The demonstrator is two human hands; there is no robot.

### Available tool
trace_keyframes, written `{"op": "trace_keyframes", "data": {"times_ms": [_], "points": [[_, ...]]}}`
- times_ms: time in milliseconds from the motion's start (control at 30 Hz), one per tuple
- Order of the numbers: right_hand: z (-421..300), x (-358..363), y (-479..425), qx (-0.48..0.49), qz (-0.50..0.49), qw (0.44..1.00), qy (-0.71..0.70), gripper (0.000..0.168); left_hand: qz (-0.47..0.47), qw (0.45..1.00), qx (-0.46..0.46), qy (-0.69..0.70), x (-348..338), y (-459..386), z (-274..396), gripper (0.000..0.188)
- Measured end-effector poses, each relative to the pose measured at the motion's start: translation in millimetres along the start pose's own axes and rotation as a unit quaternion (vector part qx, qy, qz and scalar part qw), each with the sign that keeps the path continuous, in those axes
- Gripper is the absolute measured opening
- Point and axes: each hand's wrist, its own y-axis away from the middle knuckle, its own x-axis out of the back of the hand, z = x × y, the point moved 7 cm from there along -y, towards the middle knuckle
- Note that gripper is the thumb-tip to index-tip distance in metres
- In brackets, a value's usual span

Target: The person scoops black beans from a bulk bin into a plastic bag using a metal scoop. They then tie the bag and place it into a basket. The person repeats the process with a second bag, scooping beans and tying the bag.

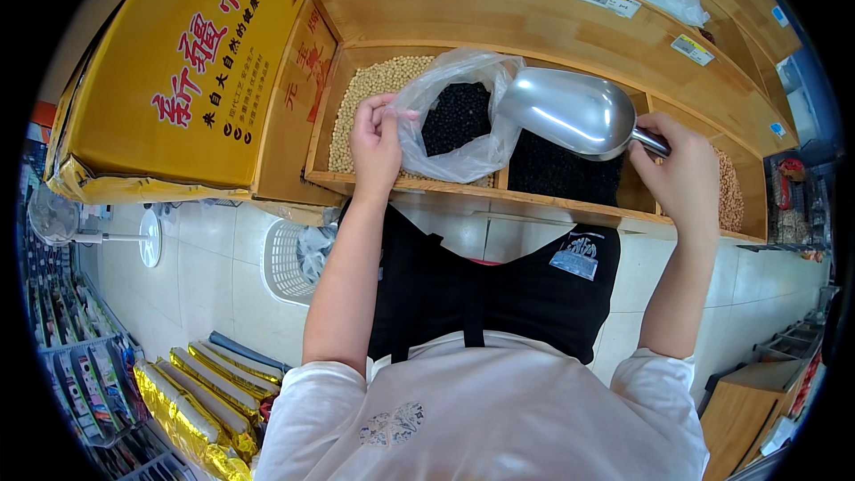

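My left hand [377, 140] pinches the left rim of a clear plastic bag [447, 170], whose mouth gapes upward. Black beans [457, 119] lie inside it. The bag rests over a wooden compartment of pale yellow soybeans [354, 107]. By its handle, my right hand [678, 153] grips a shiny metal scoop [574, 107], turned with its rounded underside towards me. The scoop's front end is at the right edge of the bag's mouth, above a compartment of black beans [561, 170]. What the scoop holds is hidden.
Reddish-tan beans or peanuts [729, 190] fill part of the right compartment. A raised wooden tier [494, 7] with price tags stands behind. A large yellow cardboard box [167, 80] adjoins the bins at left. A white plastic basket [287, 267] and gold-coloured packs [194, 407] are on the floor.
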Motion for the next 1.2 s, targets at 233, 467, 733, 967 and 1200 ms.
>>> {"op": "trace_keyframes", "data": {"times_ms": [233, 467, 733, 967, 1200], "points": [[60, -14, 2, -0.066, -0.023, 0.997, 0.021, 0.022, -0.005, 1.000, 0.010, 0.002, -2, -1, -3, 0.017], [117, -108, 7, -0.112, -0.116, 0.986, -0.045, 0.024, -0.012, 1.000, 0.017, 0.004, -2, -2, -4, 0.017], [157, -200, 24, -0.186, -0.152, 0.958, -0.156, 0.026, -0.016, 0.999, 0.032, -0.005, -4, -1, -7, 0.017], [138, -174, 25, -0.223, -0.109, 0.966, -0.074, 0.029, -0.009, 0.999, 0.036, -0.015, -1, 0, -5, 0.016], [150, -177, 23, -0.200, -0.028, 0.959, -0.198, 0.029, -0.016, 0.999, 0.031, -0.019, -4, -1, -4, 0.016]]}}
